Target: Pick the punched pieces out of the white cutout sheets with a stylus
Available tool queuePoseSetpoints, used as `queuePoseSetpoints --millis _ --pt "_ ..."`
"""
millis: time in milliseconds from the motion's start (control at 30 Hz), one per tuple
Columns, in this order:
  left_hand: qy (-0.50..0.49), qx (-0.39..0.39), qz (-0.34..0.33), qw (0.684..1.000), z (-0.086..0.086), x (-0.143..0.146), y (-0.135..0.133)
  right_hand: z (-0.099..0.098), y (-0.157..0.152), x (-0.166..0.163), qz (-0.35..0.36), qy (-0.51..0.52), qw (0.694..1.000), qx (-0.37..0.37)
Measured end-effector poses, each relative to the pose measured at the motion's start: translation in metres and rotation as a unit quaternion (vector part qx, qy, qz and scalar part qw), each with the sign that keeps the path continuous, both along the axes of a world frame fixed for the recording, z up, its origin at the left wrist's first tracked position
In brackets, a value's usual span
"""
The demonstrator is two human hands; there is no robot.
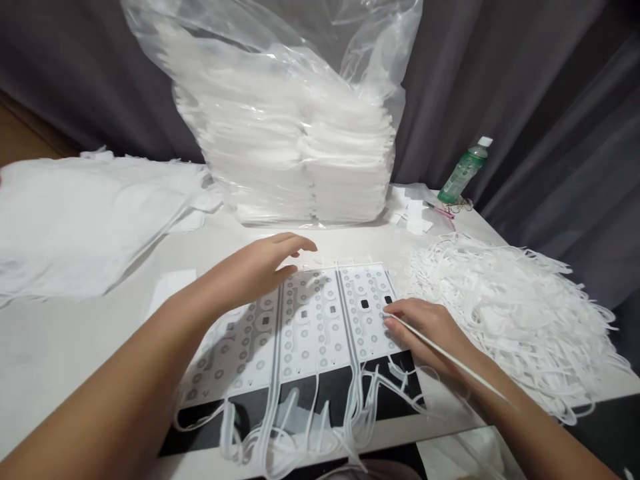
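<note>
A white sheet (311, 323) with grey rings, small dark squares and grey lengthwise bands lies on a black surface in front of me. Over its far left part hovers my left hand (275, 263), its thumb apart from its bent fingers and nothing visible between them. At the sheet's right edge my right hand (425, 327) is closed, thumb against forefinger, on a thin white strip (445, 353). That strip trails back across my wrist. Loose white strips (270, 427) hang from the sheet's near edge.
A clear bag of stacked white sheets (300, 147) stands at the back. On the left lies a white cloth-like pile (85, 220); a heap of white strip scraps (520, 320) is on the right. Behind it are a green bottle (463, 175) and a pink-handled tool (443, 212).
</note>
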State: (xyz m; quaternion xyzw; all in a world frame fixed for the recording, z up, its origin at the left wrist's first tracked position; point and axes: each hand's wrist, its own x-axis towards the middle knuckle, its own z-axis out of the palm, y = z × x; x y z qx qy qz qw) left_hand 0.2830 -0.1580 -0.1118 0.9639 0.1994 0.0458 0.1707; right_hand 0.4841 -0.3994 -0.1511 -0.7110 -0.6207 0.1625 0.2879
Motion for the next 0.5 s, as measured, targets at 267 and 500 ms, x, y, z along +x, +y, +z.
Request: queuePoseSetpoints --millis 267,500 --pt "0.122 -0.024 -0.024 0.992 -0.023 -0.045 -0.028 -0.010 0.049 -0.044 -0.074 0.209 0.974 -0.039" --pt "0.108 0.043 -0.071 0.991 -0.053 -0.041 -0.069 -0.026 0.060 -0.055 -0.091 0.186 0.977 -0.051"
